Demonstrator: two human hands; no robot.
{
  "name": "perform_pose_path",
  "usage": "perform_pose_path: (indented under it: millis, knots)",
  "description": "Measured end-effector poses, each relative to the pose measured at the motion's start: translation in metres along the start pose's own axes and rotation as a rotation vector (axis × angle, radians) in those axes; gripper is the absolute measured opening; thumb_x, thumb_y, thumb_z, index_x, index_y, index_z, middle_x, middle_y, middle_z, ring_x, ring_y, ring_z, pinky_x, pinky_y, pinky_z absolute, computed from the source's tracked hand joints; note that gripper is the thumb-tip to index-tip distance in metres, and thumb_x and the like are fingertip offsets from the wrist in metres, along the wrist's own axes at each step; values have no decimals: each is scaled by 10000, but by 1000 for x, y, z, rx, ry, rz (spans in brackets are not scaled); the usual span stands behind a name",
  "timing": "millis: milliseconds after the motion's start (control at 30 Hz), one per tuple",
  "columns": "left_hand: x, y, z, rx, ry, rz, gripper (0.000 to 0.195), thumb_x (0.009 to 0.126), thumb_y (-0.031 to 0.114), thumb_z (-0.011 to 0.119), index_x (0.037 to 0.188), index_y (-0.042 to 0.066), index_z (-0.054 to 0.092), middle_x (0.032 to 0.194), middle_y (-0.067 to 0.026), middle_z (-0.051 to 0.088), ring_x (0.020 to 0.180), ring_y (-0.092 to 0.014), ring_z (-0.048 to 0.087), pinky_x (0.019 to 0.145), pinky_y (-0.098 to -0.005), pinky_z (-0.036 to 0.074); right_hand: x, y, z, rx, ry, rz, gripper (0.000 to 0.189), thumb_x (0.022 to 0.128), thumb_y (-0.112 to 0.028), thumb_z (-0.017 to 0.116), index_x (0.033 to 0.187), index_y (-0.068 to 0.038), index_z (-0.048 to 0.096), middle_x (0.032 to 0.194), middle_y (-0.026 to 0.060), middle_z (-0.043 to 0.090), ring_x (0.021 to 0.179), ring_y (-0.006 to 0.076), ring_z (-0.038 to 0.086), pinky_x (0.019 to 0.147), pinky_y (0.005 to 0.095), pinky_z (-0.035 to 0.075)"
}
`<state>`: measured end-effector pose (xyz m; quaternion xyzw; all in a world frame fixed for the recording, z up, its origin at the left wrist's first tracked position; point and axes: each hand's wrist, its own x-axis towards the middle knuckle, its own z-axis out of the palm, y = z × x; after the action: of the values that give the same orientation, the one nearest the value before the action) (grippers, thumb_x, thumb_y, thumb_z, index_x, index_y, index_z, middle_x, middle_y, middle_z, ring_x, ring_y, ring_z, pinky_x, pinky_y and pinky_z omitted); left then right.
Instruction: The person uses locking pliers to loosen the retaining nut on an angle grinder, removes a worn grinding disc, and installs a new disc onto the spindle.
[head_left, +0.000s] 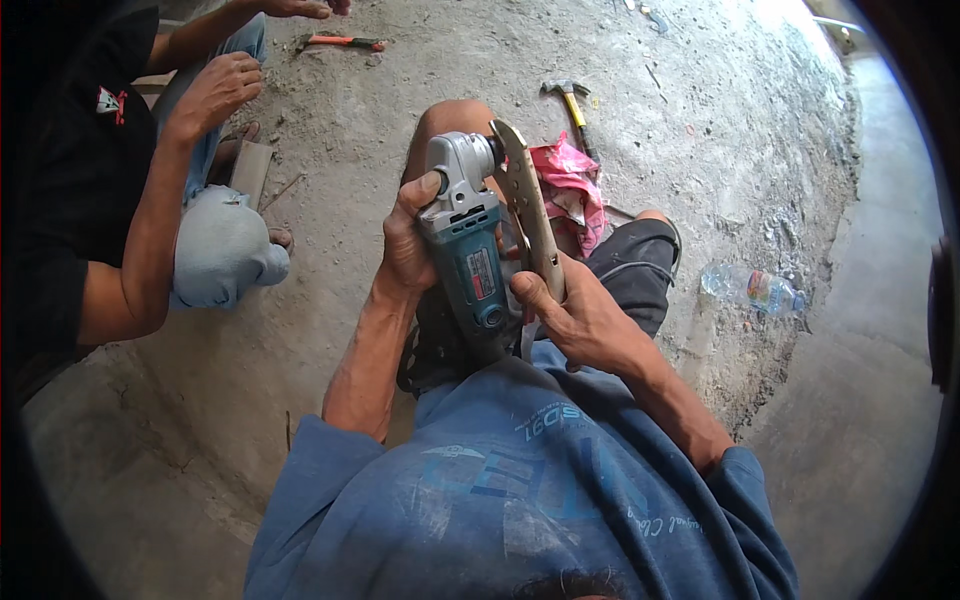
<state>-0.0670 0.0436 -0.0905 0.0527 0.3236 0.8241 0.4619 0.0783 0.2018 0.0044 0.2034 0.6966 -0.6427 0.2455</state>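
Observation:
My left hand (409, 236) is wrapped around the upper body of a teal angle grinder (469, 255), its thumb on the side of the silver gear head. The grinder stands nearly upright over my lap, spindle side to the right. A long metal tool with rivets (529, 199), apparently locking pliers, runs beside it. Its curved upper end meets the grinder's spindle (495, 152); whether its jaws clamp there I cannot tell. The lower end of this tool is in my right hand (589, 322), thumb along the near side. The grinder's lower end is partly hidden against my clothing.
A claw hammer (574, 112) and crumpled pink cloth (570, 187) lie beyond my knees. Another hammer (345, 42) is farther left. A plastic bottle (754, 288) rests on its side at right. Another person (112, 172) sits close on the left. The ground (450, 67) is rough.

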Motion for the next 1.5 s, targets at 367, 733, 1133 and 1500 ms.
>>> perform_pose_path:
  millis: [367,733,1133,1500]
  knots:
    - [-1,-2,-3,-72,35,27,628,924,500,569,1254,-34,563,894,-165,711,741,-261,734,681,-365,634,9,17,12,24,171,-61,512,1034,-427,586,1275,24,555,956,217,665,867,289,637,823,423,500]
    - [0,-3,-10,-19,1,14,753,897,625,552,1273,-27,539,972,-203,667,785,-298,698,732,-439,611,6,15,15,-22,239,-130,408,1019,-329,607,1196,37,588,959,275,669,892,401,666,805,463,499]
    - [0,-2,-4,-102,-21,12,773,877,645,570,1270,-20,537,1012,-186,666,833,-306,695,768,-458,596,9,15,15,-43,288,-168,312,999,-254,611,1098,42,610,821,305,645,811,495,650,729,523,484]
    - [-2,-2,-1,-133,6,14,723,893,611,562,1236,-25,554,994,-199,678,815,-304,725,753,-442,626,10,24,27,-25,432,-180,282,961,-217,662,1118,16,634,877,323,658,866,508,655,754,535,494]
